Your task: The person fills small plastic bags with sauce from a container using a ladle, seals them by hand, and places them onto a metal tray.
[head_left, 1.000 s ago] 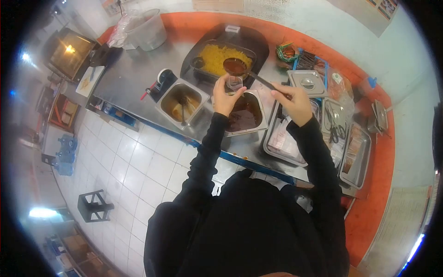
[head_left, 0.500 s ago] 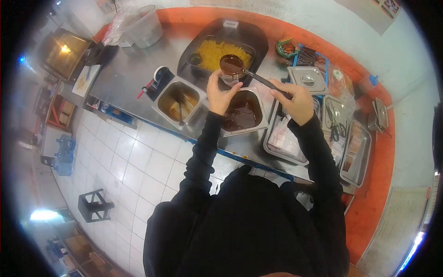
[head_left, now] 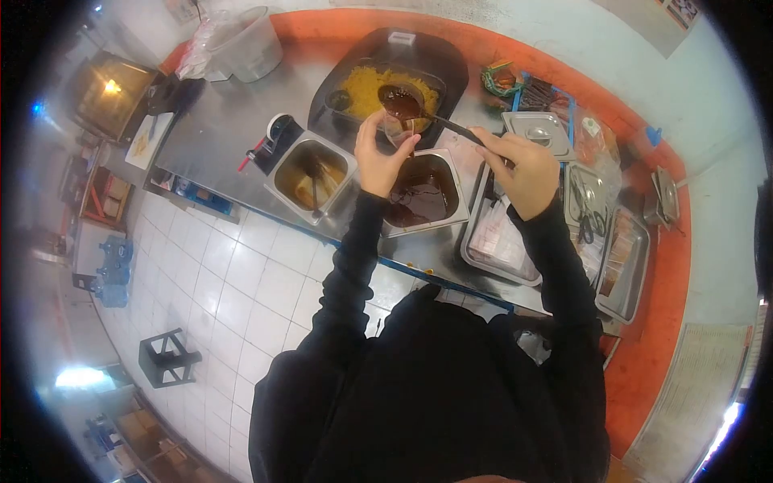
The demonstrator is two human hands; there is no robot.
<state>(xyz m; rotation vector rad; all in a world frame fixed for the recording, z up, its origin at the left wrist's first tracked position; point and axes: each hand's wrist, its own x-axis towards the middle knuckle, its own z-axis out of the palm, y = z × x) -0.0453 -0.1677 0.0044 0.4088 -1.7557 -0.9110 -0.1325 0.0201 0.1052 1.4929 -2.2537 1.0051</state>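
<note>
My left hand (head_left: pixel 377 165) is closed around a small clear plastic cup (head_left: pixel 394 131), fingers on one side and thumb on the other. In my right hand (head_left: pixel 525 173) is the dark handle of a ladle (head_left: pixel 448 124). The ladle's bowl is tilted over the cup's mouth and carries dark brown sauce (head_left: pixel 400 101); some of it appears to run into the cup. Just below the cup stands a square metal pan (head_left: pixel 461 201) of the same dark sauce. How full the cup is cannot be made out.
Left of the sauce pan is a second metal pan (head_left: pixel 282 189) with a utensil in it. Behind my hands sits a black tub (head_left: pixel 452 60) of yellow food. Metal lids (head_left: pixel 541 129), trays (head_left: pixel 503 270) and scissors (head_left: pixel 592 225) lie on the right. A stool (head_left: pixel 167 358) stands on the floor.
The ladle's bowl has tipped further toward the cup and shifted slightly up and left. My right hand has turned with the handle. My left hand has moved a little left.
</note>
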